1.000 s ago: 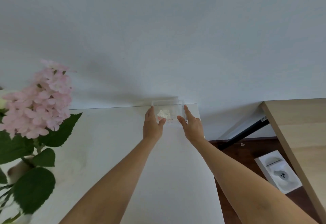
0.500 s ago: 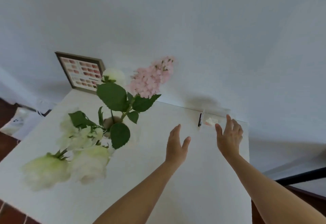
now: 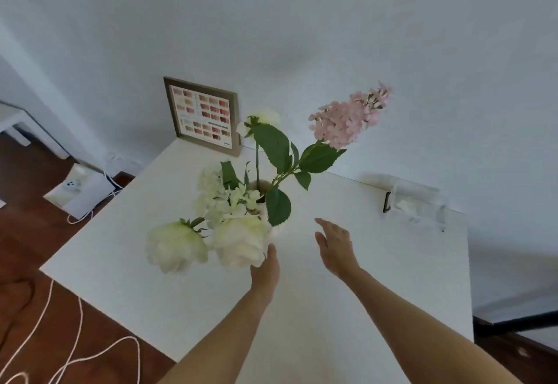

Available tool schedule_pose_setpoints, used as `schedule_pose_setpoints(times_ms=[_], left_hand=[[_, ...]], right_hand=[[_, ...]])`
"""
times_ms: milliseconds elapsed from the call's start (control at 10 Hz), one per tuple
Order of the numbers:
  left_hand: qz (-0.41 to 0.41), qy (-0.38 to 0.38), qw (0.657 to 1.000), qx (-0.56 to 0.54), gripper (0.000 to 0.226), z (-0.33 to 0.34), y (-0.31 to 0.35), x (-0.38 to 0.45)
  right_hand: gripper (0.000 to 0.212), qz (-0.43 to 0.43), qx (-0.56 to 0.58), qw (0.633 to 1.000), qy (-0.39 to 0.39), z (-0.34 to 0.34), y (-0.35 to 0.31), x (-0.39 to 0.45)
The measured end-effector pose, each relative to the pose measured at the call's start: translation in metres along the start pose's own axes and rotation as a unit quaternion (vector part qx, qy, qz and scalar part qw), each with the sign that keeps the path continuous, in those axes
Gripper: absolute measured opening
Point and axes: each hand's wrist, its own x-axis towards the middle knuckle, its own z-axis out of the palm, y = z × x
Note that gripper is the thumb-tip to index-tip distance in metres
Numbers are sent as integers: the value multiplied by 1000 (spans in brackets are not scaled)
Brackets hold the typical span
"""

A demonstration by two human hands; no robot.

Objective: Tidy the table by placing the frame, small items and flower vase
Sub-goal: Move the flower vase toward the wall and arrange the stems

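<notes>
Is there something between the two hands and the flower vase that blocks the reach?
Partly. The big white blooms and a green leaf hang low in front of the flower vase, right above the left hand. The right hand has bare table before it, so its side looks clearer.

Plain pale wall (image 3: 302, 21) across the top of the picture; white table (image 3: 362, 278) in the middle; dark brown wood floor (image 3: 36, 232) at lower left, with a white cord (image 3: 75, 338) looping over it; white box (image 3: 80, 192) by the wall, left of the table.
</notes>
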Motion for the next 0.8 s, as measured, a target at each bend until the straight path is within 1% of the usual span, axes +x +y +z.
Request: schedule_pose_setpoints(times_ms=[100,200,300,400,500,600,700,800], left_hand=[[-19,-58,998,-7,59,-11,-4,14],[-14,-101,995,18,57,-22,-14,24],[-1,-111,993,32,53,-29,-18,36],[-42,-126,984,115,56,-43,-7,40],[1,-133,987,91,60,-43,4,56],[68,-162,982,71,54,-39,16,75],[78,-187,974,104,50,-35,23,94],[77,-191,974,93,50,-28,32,106]], right_hand=[[41,27,14,997,-66,25,-34,6],[45,61,50,990,-115,43,-60,12],[46,93,93,984,-116,53,-75,17],[46,112,123,982,-92,58,-79,18],[45,115,138,981,-77,60,-77,21],[46,131,159,975,-79,59,-76,26],[47,148,183,968,-81,56,-73,33],[48,149,200,965,-81,52,-68,44]])
